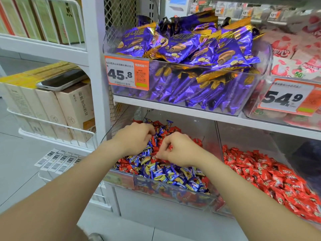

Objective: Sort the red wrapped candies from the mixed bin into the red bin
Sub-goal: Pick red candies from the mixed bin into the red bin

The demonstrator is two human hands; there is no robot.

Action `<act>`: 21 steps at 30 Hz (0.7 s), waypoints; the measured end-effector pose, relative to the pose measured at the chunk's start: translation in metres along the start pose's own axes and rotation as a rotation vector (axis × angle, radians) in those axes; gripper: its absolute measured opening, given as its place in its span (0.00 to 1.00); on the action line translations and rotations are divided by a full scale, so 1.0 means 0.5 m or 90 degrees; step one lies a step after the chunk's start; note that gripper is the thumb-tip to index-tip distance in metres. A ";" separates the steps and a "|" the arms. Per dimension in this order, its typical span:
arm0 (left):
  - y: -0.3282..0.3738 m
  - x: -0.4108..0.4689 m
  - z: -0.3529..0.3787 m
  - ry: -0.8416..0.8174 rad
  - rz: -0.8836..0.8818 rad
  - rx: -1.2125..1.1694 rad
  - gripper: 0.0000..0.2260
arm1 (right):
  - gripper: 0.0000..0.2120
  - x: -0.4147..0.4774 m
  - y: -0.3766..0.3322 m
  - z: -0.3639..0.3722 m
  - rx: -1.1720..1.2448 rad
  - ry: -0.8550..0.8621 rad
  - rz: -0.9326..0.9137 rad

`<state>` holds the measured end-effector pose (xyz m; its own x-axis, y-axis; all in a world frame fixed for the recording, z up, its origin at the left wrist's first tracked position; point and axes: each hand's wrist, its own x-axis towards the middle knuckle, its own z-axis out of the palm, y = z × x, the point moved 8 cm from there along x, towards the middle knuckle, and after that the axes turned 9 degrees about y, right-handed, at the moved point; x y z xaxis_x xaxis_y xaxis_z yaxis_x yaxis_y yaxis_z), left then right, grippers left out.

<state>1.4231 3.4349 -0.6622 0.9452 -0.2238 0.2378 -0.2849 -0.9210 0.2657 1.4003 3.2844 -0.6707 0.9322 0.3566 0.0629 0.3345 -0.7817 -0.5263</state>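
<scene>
The mixed bin (173,192) is a clear tub on the lower shelf, heaped with blue and red wrapped candies. Both my hands are inside it. My left hand (134,137) lies on the pile with its fingers curled down among red candies (153,139); whether it grips any is hidden. My right hand (178,148) is curled, and a red wrapper (170,147) shows between its fingers. To the right stands the red bin (225,213), filled with red candies (271,176) only.
Above, a clear bin of purple snack packs (191,54) juts out with a 45.8 price tag (126,73). A pink-pack bin (295,66) sits to its right. At the left, boxes and a phone (60,80) fill wire shelves.
</scene>
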 end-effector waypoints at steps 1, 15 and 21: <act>0.007 0.002 0.007 -0.012 0.021 0.022 0.14 | 0.09 0.001 0.012 -0.016 0.019 0.013 0.021; 0.004 0.014 0.053 -0.096 -0.025 0.109 0.11 | 0.11 0.053 0.067 -0.054 -0.095 0.243 0.128; -0.012 0.010 0.046 -0.088 -0.063 -0.033 0.05 | 0.16 0.100 0.055 0.023 -0.162 0.113 0.044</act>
<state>1.4334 3.4319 -0.6839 0.9809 -0.1783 0.0779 -0.1941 -0.9239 0.3298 1.4545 3.2863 -0.6918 0.9559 0.2212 0.1933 0.2730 -0.9120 -0.3063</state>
